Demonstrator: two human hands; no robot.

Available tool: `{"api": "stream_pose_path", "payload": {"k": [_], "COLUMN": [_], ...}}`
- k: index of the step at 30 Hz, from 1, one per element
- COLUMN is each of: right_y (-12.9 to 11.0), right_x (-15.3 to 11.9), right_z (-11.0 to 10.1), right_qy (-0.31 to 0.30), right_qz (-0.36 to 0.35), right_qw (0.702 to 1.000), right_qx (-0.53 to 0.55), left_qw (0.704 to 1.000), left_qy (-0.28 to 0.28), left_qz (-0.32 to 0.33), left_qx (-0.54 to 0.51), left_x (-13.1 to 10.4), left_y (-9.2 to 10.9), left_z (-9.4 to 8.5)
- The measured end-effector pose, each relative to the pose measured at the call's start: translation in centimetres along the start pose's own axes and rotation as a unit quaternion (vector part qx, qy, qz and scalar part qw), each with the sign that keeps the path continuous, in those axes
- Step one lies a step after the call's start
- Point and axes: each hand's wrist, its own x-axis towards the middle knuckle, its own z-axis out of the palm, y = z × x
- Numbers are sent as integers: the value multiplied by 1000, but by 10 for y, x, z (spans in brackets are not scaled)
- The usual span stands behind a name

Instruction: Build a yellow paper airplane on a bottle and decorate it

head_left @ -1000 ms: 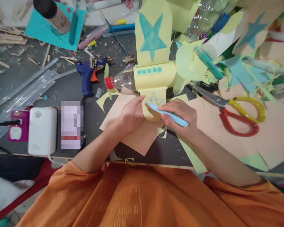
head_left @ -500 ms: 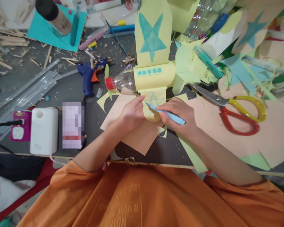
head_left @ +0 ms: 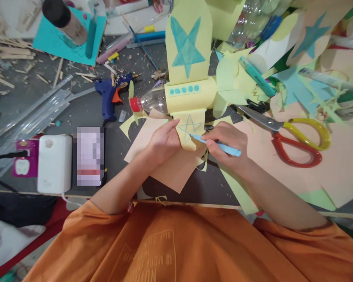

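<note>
A plastic bottle (head_left: 154, 100) with a red cap lies on its side, wrapped in yellow paper (head_left: 191, 98). Its upper paper wing (head_left: 206, 31) bears a filled blue star; the lower wing (head_left: 200, 117) shows an outlined star. My right hand (head_left: 228, 145) grips a light blue marker (head_left: 228, 149), whose tip is at the outline's lower right part. At the lower wing's left edge, my left hand (head_left: 164, 141) supports the paper between its thumb and fingers; the fingertips are partly hidden under it.
Scissors (head_left: 278, 129) lie open on pink paper (head_left: 294, 182) at the right. A blue glue gun (head_left: 107, 98), phone (head_left: 90, 156) and white power bank (head_left: 55, 164) are at the left. Several wood sticks (head_left: 14, 51) lie at the back left.
My right hand and the marker have moved right and slightly down, with the tip shifting from the star's left side to its lower right. My left hand has barely moved.
</note>
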Motion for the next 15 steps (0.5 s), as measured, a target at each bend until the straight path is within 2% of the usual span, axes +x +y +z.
{"api": "stream_pose_path", "payload": {"k": [8, 15], "right_y": [0, -3], "right_x": [1, 4], "right_z": [-6, -9], "right_qy": [-17, -32], "right_qz": [15, 16], "right_qw": [1000, 999], "right_qx": [-8, -2], "left_qw": [1000, 1000], "left_qy": [29, 1], "left_qz": [-3, -2], "left_qx": [13, 30], "left_x": [1, 2], "left_y": [0, 0], "left_z": [-1, -5]}}
